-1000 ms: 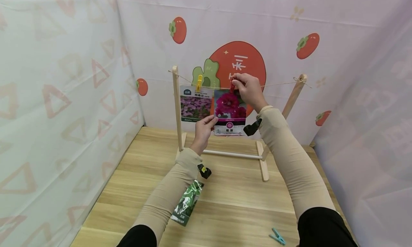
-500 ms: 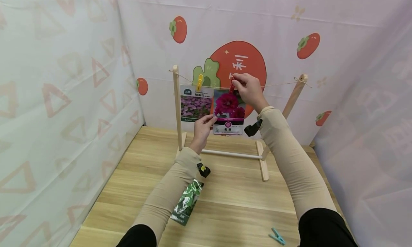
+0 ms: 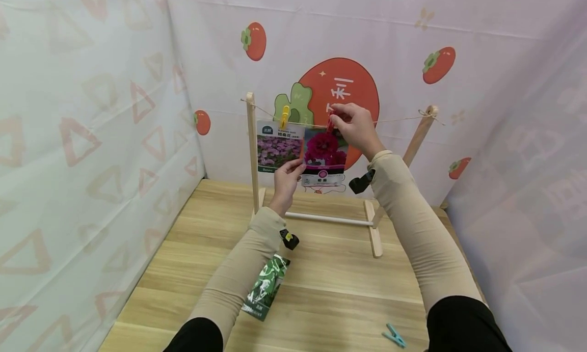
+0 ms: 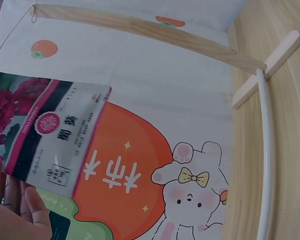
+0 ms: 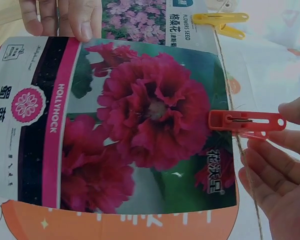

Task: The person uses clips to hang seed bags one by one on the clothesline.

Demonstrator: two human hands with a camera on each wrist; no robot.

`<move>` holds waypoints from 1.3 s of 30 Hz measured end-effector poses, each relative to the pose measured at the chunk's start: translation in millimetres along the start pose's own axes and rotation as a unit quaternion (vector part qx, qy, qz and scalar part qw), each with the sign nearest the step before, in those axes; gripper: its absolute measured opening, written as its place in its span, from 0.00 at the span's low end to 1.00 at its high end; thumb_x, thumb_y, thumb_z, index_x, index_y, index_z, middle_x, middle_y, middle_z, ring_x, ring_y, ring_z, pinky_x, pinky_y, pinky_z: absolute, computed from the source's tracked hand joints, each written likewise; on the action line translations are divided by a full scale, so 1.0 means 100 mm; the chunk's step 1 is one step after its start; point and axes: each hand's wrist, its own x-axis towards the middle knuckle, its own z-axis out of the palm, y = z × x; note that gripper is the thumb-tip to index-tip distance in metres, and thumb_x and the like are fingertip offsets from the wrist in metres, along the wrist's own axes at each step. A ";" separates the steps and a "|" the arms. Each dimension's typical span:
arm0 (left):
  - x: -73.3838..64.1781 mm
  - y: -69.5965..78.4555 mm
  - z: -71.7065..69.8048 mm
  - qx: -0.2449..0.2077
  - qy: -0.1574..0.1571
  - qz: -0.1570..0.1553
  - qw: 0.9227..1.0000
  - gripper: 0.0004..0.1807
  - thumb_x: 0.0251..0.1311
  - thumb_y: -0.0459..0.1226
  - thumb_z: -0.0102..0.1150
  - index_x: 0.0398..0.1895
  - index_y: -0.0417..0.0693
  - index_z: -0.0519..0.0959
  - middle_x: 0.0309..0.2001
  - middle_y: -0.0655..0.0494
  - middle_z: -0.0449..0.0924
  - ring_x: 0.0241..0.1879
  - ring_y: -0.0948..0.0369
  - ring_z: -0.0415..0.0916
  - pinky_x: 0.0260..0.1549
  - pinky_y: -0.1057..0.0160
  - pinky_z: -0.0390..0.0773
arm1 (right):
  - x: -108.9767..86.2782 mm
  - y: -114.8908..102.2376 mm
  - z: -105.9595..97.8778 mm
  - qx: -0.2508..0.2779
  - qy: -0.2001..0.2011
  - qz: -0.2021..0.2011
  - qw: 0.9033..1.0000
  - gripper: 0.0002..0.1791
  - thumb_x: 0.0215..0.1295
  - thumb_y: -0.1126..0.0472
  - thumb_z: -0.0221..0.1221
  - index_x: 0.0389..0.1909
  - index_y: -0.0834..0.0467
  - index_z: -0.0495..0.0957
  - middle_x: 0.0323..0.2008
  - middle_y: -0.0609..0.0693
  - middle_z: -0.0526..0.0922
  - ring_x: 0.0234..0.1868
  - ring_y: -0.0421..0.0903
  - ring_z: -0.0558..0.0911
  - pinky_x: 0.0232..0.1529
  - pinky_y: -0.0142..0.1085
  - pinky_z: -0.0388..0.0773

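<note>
Along its left edge, a hollyhock seed packet (image 5: pixel 155 110) with magenta flowers is pinched between the thumb and fingers of my left hand (image 3: pixel 285 185). My right hand (image 3: pixel 357 128) pinches the handle end of a red clothespin (image 5: pixel 247 121), whose other end overlaps the packet's top edge at the string (image 5: pixel 250 185). The packet's lower part tilts back from the head view. Left of it, a second flower seed packet (image 3: pixel 278 151) hangs from the string by a yellow clothespin (image 3: pixel 285 117), partly covered by the hollyhock packet in the right wrist view.
The string spans two wooden posts, left (image 3: pixel 252 153) and right (image 3: pixel 419 135), joined low down by a white rod (image 3: pixel 330 219). On the table (image 3: pixel 330 301) lie a green packet (image 3: pixel 267 288), under my left forearm in view, and a blue clothespin (image 3: pixel 394 335) nearer the front.
The hollyhock packet's bottom edge has swung up and back, and my left hand has shifted slightly up and left with it. My right hand stays at the red clothespin.
</note>
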 end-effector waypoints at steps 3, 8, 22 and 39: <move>0.00 0.00 0.00 -0.001 0.006 0.002 1.000 0.13 0.64 0.34 0.61 0.50 0.41 0.82 0.43 0.53 0.83 0.36 0.68 0.77 0.37 0.71 0.77 | 0.00 0.00 0.01 -0.003 -0.007 0.001 1.000 0.18 0.71 0.61 0.56 0.58 0.64 0.78 0.52 0.62 0.81 0.49 0.55 0.80 0.54 0.47 0.78; -0.01 0.02 0.00 0.002 0.019 0.014 1.000 0.11 0.63 0.33 0.62 0.47 0.40 0.83 0.40 0.54 0.83 0.35 0.68 0.77 0.36 0.70 0.77 | 0.01 0.01 0.02 -0.006 -0.007 0.003 1.000 0.17 0.71 0.61 0.56 0.57 0.64 0.78 0.52 0.62 0.82 0.48 0.55 0.81 0.53 0.47 0.79; -0.01 0.00 -0.07 0.024 0.044 0.045 0.998 0.10 0.63 0.34 0.62 0.45 0.41 0.85 0.44 0.45 0.85 0.35 0.67 0.77 0.47 0.51 0.79 | -0.02 0.00 0.03 -0.009 -0.003 0.003 1.000 0.17 0.70 0.61 0.57 0.55 0.63 0.79 0.52 0.61 0.81 0.47 0.55 0.80 0.50 0.46 0.78; -0.14 0.11 -0.28 0.088 0.015 0.072 0.993 0.12 0.65 0.36 0.60 0.49 0.40 0.83 0.50 0.45 0.83 0.42 0.64 0.77 0.46 0.66 0.76 | -0.18 0.02 -0.05 0.007 0.045 -0.042 0.998 0.17 0.68 0.61 0.59 0.55 0.64 0.80 0.47 0.60 0.82 0.47 0.52 0.80 0.54 0.47 0.79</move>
